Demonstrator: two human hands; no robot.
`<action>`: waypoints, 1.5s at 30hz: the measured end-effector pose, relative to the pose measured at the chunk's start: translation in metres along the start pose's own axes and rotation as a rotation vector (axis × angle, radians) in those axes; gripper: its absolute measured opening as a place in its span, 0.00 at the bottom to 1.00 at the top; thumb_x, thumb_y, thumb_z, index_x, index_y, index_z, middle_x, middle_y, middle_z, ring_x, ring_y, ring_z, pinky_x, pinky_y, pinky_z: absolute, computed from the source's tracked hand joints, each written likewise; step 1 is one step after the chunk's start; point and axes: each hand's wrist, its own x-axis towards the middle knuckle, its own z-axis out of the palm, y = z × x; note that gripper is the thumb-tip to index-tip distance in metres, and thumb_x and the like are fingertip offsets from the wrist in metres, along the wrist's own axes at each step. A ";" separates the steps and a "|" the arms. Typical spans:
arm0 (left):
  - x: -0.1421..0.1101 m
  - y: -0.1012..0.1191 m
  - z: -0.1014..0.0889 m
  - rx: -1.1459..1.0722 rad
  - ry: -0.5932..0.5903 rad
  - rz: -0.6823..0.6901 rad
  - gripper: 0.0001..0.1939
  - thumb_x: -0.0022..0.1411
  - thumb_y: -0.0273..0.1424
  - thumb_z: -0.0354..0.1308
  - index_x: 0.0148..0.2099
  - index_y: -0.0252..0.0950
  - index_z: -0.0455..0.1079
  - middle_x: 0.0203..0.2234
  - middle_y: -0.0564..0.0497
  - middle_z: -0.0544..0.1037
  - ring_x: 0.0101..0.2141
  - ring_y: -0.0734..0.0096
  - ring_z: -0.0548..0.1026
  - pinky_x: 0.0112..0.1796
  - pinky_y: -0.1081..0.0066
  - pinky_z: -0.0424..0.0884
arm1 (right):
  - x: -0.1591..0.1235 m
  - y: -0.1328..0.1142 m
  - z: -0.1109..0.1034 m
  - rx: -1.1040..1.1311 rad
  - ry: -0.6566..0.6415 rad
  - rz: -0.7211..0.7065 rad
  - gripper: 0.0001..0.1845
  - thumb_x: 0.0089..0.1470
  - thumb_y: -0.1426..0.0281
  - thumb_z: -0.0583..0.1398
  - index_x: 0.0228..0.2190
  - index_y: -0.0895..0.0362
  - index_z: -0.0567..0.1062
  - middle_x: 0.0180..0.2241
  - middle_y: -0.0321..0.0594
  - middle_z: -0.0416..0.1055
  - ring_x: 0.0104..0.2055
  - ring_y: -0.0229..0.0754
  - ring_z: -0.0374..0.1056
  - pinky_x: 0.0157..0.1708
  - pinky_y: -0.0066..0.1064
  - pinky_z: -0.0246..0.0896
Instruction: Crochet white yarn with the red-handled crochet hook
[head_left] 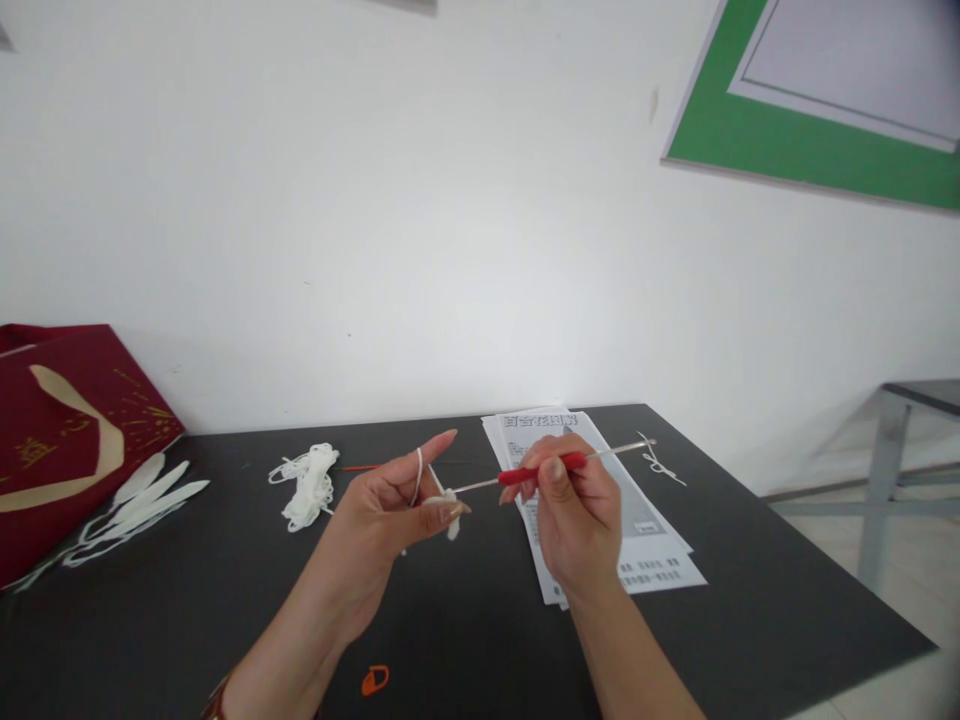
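Note:
My right hand grips a crochet hook by its red handle, with the metal shaft pointing left. The hook's tip meets a small piece of white crochet work, which my left hand pinches between thumb and fingers. White yarn runs up around the raised left index finger. The hook's other metal end sticks out to the right past my right hand. The exact stitch at the tip is too small to make out.
A loose white yarn bundle lies left on the black table. White crocheted strips rest by a dark red bag. Printed sheets lie under my right hand, yarn scraps beyond. An orange stitch marker sits in front.

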 end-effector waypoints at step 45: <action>0.017 -0.018 -0.005 -0.152 0.028 0.100 0.28 0.52 0.26 0.66 0.56 0.45 0.69 0.25 0.57 0.73 0.28 0.80 0.68 0.36 0.78 0.64 | -0.010 0.035 0.022 0.456 0.200 0.705 0.10 0.47 0.68 0.67 0.31 0.60 0.76 0.26 0.37 0.76 0.23 0.32 0.65 0.19 0.21 0.70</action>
